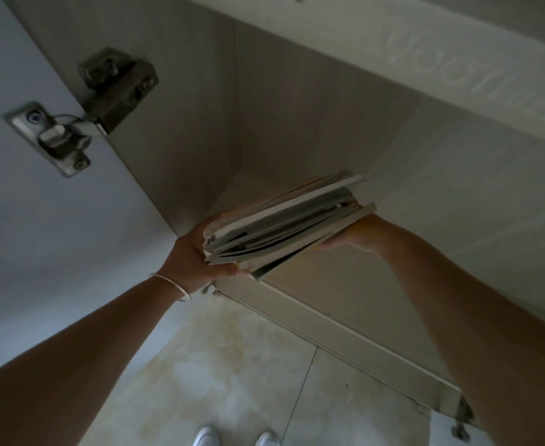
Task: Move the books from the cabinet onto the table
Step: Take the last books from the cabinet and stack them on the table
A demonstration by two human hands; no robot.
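Standing before the open cabinet (pixel 297 107), a person is showing white shoes (pixel 235 437) on the tiled floor (pixel 232 365) at the near edge of the view, below and in front of the cabinet. Both bare arms are reaching up and forward toward its opening. The left hand (pixel 197 252), with a thin bangle (pixel 174 286) at the wrist, is gripping the near end of a stack of books (pixel 284 223); its thumb is pressing under the stack, while its other fingers are hidden behind the books, so how they are lying cannot be told. The right hand (pixel 358 235) is supporting the far end from beneath, its fingers curling under the lowest cover. The stack is being held level at the cabinet's mouth, just above its shelf edge (pixel 329 320) and apparently clear of it. Deeper inside, the cabinet's back corner is looking bare. To the left of the opening, the door (pixel 39 220) is standing open on its metal hinge (pixel 81 114).

Judging by this, the lifting-out is about finished, and the carrying and setting down are all remaining. No worktop is showing, so the books are not yet near their place.
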